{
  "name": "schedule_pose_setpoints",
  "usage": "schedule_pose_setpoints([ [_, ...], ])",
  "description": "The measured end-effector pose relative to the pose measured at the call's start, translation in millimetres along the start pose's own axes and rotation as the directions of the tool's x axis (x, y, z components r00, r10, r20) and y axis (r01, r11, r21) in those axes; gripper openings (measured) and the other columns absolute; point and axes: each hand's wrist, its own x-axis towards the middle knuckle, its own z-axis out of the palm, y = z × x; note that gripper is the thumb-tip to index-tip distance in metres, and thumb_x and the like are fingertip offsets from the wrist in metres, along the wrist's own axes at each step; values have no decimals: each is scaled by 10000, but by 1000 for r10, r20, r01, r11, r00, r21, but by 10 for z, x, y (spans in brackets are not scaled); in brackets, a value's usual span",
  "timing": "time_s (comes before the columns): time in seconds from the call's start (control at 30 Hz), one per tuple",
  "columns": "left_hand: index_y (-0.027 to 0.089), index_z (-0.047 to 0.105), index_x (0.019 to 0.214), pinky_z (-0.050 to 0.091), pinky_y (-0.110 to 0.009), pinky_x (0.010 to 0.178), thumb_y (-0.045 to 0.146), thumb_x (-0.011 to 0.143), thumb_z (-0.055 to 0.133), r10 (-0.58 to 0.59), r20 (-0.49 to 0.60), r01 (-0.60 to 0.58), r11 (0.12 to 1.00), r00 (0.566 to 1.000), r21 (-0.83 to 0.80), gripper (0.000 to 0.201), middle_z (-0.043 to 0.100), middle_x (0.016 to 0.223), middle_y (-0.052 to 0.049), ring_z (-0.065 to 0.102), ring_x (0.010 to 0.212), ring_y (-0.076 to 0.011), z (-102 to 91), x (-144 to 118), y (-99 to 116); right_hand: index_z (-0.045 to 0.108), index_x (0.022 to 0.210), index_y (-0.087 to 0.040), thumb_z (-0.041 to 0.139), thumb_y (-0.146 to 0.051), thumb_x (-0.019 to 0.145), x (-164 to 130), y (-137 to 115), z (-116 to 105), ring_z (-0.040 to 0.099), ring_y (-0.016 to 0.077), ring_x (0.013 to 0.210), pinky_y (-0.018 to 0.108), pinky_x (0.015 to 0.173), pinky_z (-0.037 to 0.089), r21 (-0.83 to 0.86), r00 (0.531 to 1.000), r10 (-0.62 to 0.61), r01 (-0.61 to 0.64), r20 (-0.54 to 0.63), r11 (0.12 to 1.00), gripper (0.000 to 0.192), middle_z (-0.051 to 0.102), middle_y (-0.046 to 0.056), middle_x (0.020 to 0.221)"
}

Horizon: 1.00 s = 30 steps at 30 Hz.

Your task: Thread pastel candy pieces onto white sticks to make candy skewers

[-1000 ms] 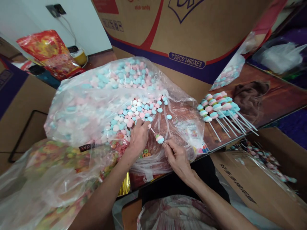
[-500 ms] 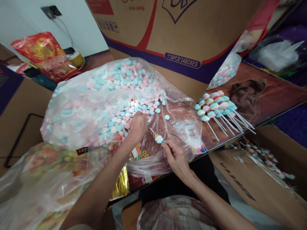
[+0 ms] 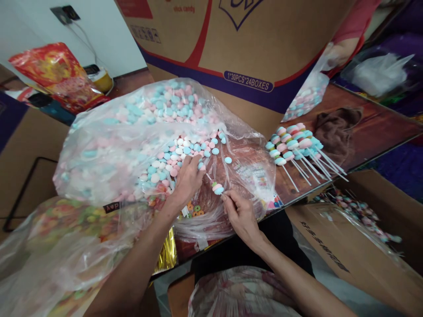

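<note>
Filling the far side of the scene, a printed cardboard carton stands on the table behind everything else. Against its base a big clear plastic bag of pastel candy discs slumps across the table's left half, its mouth open toward the person. A second bag of multicoloured ring candies sags off the table's near-left corner. Toward the table's right edge lies a brown cloth, and just left of it a fanned pile of finished candy skewers, sticks pointing toward the near-right edge.

At the bag's mouth, the left hand is pinched around a pink disc at its fingertips. The right hand grips the lower end of a thin white stick between thumb and forefinger; the stick already carries two discs just above that grip. Its long axis runs up and to the left, so its bare tip points straight at the left hand's fingertips, nearly touching the pinched disc. The left hand is the nearer one to the loose discs.
</note>
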Motion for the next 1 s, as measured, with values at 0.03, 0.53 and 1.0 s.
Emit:
schedule_pose_setpoints([
  [0.03, 184, 654, 1138, 503, -359, 832, 206, 837, 583, -45, -20, 44, 996, 999, -78, 310, 635, 1040, -95, 615, 914, -236, -14, -40, 3, 530, 757, -206, 463, -283, 986, -2, 3, -2, 422, 121, 569, 252, 573, 332, -1, 1000, 1, -1, 4, 1000, 251, 463, -39, 616],
  [0.53, 162, 726, 988, 572, -345, 871, 344, 669, 789, -389, 46, 267, 539, 920, -799, 373, 772, 967, -63, 710, 897, -191, 69, -389, 18, 533, 748, -208, 465, -272, 987, -1, -27, 6, 420, 116, 564, 250, 582, 329, -88, 994, -73, 80, 80, 993, 257, 430, -49, 604],
  [1.0, 194, 765, 995, 555, -306, 796, 319, 798, 692, -302, 39, 249, 698, 953, -672, 245, 762, 877, -27, 701, 815, -182, 79, -499, 14, 465, 710, -224, 449, -221, 956, 19, -73, 32, 391, 123, 514, 269, 551, 281, -217, 997, -54, 65, 57, 974, 247, 406, -55, 558],
])
